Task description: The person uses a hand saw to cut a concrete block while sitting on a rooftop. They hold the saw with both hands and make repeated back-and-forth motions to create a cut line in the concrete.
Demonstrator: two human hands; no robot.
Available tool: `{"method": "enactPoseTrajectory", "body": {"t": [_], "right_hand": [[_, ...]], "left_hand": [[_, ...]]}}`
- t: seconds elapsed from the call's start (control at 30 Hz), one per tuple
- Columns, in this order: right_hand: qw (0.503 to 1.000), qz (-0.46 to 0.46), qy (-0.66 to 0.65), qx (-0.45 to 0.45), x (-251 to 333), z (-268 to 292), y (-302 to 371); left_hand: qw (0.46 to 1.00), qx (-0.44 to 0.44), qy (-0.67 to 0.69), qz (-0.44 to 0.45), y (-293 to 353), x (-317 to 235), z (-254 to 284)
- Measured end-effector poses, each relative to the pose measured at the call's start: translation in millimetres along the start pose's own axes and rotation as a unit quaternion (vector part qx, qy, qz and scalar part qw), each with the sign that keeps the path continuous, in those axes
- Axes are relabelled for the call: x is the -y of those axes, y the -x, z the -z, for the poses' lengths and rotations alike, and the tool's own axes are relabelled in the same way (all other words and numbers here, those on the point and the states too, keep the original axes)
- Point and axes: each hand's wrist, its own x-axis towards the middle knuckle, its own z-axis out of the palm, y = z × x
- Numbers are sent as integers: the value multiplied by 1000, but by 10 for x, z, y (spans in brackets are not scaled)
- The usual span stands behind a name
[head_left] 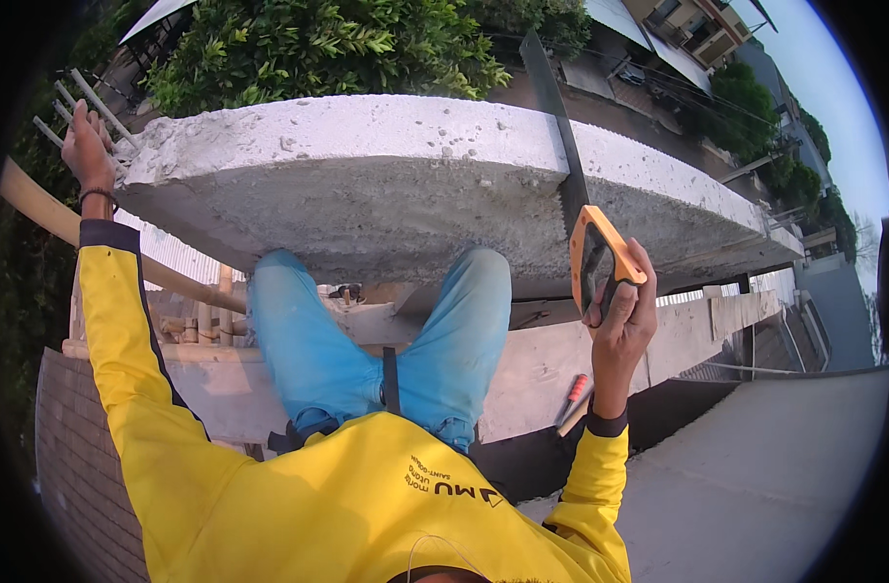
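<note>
My right hand point(621, 325) is closed round the orange-and-black handle of a handsaw point(582, 160). The long dark blade points up and away, crossing the pale top of a rough grey wall point(367, 131); whether it has cut in I cannot tell. Far off to the left, my left hand point(90, 155) is at the wall's end, its fingers curled about one of several metal rods point(100, 102) that stick out there. My knees, in blue trousers, press close to the wall's near face.
A red-and-black handled tool point(574, 391) lies on the lower concrete ledge point(532, 374) beside a wooden handle point(573, 416). Bamboo poles point(172, 277) run along the left. Beyond the wall the ground drops away to leafy trees point(318, 49) and houses. A grey slab point(755, 466) spreads at lower right.
</note>
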Motion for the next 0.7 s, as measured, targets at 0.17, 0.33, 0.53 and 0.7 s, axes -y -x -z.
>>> {"method": "enactPoseTrajectory", "body": {"t": [0.17,0.33,0.53,0.7], "right_hand": [[999,-20,-16,28,-202,188,-5],[998,-40,49,4,488,791,1027],[1000,-29,8,5,164,-46,-32],[999,14,-35,29,-348,-24,-297]], "left_hand": [[1000,19,10,20,62,-91,-43],[1000,-10,3,18,107,-92,-51],[999,-50,10,14,103,-49,-99],[1000,-5,6,2,157,-88,-81]]}}
